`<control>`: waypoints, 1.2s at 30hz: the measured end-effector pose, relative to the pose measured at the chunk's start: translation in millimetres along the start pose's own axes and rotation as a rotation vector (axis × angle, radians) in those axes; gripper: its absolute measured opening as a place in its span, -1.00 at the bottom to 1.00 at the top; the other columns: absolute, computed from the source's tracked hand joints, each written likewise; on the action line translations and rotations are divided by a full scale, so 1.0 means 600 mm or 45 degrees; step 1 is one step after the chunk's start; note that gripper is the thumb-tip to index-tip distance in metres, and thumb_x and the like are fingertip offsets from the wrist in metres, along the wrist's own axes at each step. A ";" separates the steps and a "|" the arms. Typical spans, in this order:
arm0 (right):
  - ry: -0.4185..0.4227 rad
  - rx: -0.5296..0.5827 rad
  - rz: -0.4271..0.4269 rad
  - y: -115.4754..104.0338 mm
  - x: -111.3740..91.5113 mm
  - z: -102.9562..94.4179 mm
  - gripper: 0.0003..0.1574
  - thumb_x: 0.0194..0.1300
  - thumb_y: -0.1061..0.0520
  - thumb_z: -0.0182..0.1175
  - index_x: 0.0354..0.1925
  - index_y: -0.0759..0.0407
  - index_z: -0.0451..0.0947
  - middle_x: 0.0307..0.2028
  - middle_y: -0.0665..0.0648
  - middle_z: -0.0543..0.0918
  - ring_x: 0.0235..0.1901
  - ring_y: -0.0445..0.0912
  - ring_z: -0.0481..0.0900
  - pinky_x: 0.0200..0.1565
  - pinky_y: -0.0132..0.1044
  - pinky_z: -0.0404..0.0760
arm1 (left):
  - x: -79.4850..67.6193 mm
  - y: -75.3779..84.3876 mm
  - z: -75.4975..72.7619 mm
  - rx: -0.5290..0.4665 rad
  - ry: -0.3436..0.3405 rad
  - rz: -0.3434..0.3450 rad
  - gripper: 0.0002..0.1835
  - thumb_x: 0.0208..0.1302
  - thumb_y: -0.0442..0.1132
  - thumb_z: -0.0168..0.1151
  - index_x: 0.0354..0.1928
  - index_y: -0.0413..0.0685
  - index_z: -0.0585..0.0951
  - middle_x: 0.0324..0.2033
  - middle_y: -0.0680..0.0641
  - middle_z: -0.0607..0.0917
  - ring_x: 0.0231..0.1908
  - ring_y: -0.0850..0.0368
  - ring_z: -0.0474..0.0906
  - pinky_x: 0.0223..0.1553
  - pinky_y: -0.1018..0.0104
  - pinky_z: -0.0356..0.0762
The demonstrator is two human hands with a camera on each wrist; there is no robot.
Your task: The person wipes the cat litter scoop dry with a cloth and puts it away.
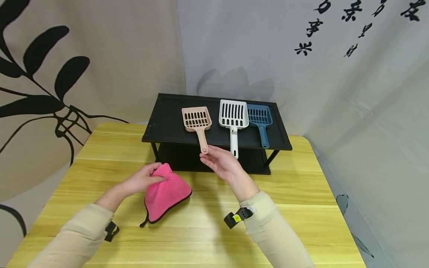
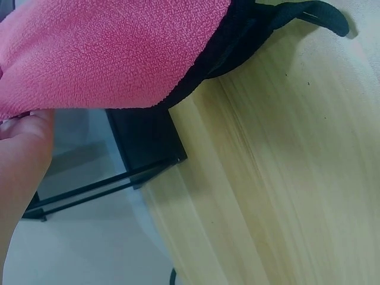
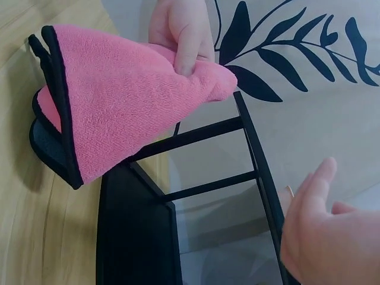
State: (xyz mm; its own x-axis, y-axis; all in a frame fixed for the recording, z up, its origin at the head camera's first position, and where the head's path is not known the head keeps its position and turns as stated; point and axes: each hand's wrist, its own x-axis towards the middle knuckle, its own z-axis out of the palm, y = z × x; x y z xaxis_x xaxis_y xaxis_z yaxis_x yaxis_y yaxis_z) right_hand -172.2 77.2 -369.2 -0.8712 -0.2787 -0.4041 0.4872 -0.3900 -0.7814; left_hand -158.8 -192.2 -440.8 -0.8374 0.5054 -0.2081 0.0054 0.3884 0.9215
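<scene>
My left hand (image 1: 144, 180) grips a pink cloth (image 1: 167, 195) with black edging by its upper part. The cloth hangs down in folds over the table, a dark loop at its lower corner. My right hand (image 1: 224, 163) is at the handle end of a beige litter scoop (image 1: 197, 118), its fingertips right at the handle and its fingers fairly straight. That scoop lies on the black shelf (image 1: 167, 128), handle over the front edge. To its right lie a white litter scoop (image 1: 233, 126) and a blue litter scoop (image 1: 263, 130). The right wrist view shows the right hand (image 3: 332, 237) beside the shelf edge.
The black shelf has a lower tier (image 1: 187, 158) and slanted legs, and stands at the back of the wooden table (image 1: 187, 238). Behind it hangs a pale curtain (image 1: 134, 56) with black leaf prints and writing. The white scoop's handle also overhangs the shelf's front edge.
</scene>
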 end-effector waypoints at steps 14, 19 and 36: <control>0.114 -0.106 0.066 0.009 0.019 0.004 -0.84 0.41 0.20 -0.09 -0.16 0.25 0.39 -0.58 -0.03 0.54 -0.56 -0.26 0.52 -0.44 -0.50 0.54 | -0.001 -0.004 0.000 -0.014 -0.006 -0.002 -0.75 0.27 -0.26 0.14 -0.17 -0.31 0.37 -0.41 -0.04 0.47 -0.43 0.27 0.45 -0.37 0.44 0.48; 0.148 -0.089 0.070 0.007 0.027 0.007 -0.70 0.40 0.21 -0.06 0.02 0.35 0.37 -0.57 -0.02 0.57 -0.55 -0.25 0.56 -0.42 -0.49 0.55 | -0.004 -0.004 0.000 -0.026 -0.014 -0.018 -0.75 0.28 -0.26 0.13 -0.16 -0.31 0.37 -0.42 -0.03 0.47 -0.44 0.28 0.45 -0.38 0.44 0.48; 0.156 0.042 0.105 -0.007 0.025 0.012 -0.52 0.43 0.22 -0.16 0.26 0.32 0.14 -0.04 0.24 0.45 -0.09 0.00 0.49 0.29 -0.11 0.32 | -0.012 -0.006 -0.003 -0.034 -0.005 -0.031 -0.71 0.29 -0.25 0.13 -0.10 -0.32 0.37 -0.39 -0.02 0.50 -0.43 0.29 0.47 -0.37 0.43 0.50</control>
State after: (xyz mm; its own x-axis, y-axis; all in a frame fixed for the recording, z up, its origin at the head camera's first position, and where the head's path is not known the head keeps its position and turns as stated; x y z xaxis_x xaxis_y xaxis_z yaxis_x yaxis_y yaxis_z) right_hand -187.0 68.5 -368.8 -0.8282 -0.2022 -0.5227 0.5570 -0.3994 -0.7281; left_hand -153.8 -198.4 -441.8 -0.8349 0.4991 -0.2320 -0.0297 0.3800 0.9245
